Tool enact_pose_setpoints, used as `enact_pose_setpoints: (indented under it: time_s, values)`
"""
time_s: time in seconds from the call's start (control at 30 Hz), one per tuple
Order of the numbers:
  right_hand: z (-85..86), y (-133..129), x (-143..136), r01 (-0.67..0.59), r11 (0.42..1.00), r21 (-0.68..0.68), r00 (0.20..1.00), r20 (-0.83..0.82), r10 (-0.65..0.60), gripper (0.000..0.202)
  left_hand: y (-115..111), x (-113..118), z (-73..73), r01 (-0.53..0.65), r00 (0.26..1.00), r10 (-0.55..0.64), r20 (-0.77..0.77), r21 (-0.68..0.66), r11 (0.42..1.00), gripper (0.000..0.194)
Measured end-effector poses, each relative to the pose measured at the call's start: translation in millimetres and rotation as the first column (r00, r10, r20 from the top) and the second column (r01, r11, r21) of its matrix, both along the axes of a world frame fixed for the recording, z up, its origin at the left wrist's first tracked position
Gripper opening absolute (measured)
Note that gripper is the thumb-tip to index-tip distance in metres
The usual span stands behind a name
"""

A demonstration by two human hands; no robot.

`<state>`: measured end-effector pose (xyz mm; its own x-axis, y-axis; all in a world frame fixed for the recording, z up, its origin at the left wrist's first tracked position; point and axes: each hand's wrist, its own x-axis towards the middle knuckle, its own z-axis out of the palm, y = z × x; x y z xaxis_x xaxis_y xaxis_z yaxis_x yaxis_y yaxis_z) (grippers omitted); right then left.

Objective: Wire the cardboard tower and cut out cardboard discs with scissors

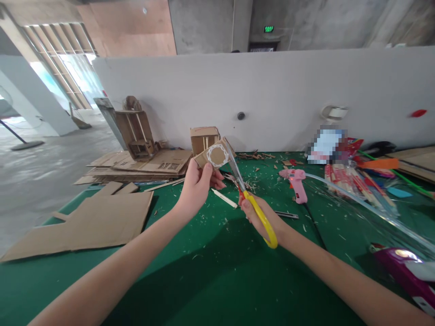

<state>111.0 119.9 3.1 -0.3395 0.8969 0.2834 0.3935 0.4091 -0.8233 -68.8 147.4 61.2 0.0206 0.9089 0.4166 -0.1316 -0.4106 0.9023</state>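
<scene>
Between the thumb and fingers of my left hand (200, 181) is a small piece of cardboard (217, 155) with a white ring-shaped outline on it. My right hand (256, 213) grips yellow-handled scissors (260, 213), their blades pointing up at the cardboard's right edge. Whether the blades are cutting into it, I cannot tell. Just behind the piece stands a small cardboard box frame (205, 132). Beneath my hands, a pale narrow strip (224, 198) and a utility knife (286, 214) lie on the green table (204, 280).
A pink glue gun (296, 183) stands to the right, its cord trailing forward. Packets of sticks (356, 183) and a purple object (404, 276) lie farther right. Large cardboard sheets (112, 222) cover the left side, near a cardboard structure (136, 131). A white partition (170, 90) rises behind.
</scene>
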Motion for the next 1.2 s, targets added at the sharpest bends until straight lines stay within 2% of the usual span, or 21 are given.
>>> enact_pose_setpoints:
  time_s: [0.17,0.4,0.6,0.8,1.03,1.2]
  values:
    - [3.3,-2,-1,-0.012,0.999,0.044,0.999,0.032,0.011,0.044,-6,5,-2.0,0.007,1.0,-0.007,0.03,-0.014,1.0,0.011]
    - [5.6,-5,0,-0.098,0.993,0.062,0.995,0.004,0.098,0.047,-6,6,-2.6,-0.071,0.993,0.075,0.096,-0.049,0.996,0.015]
    - [9.1,-9,-4,-0.074,0.997,0.036,0.997,0.012,0.073,0.05,-10,10,-1.6,-0.032,0.997,0.035,0.069,-0.048,0.998,0.012]
    - [9.4,-9,-5,-0.062,0.998,-0.005,0.996,-0.067,0.062,0.05,-16,14,-7.1,0.005,0.998,0.002,0.06,-0.114,0.993,0.017]
    - [4.3,-6,-4,-0.061,0.998,0.017,0.995,-0.074,0.062,0.048,-18,13,-8.3,0.068,0.994,-0.053,0.091,-0.161,0.985,0.019]
    - [4.7,-7,-4,-0.078,0.996,0.04,0.995,-0.055,0.08,0.047,-19,14,-8.7,0.101,0.987,-0.081,0.142,-0.141,0.985,0.019]
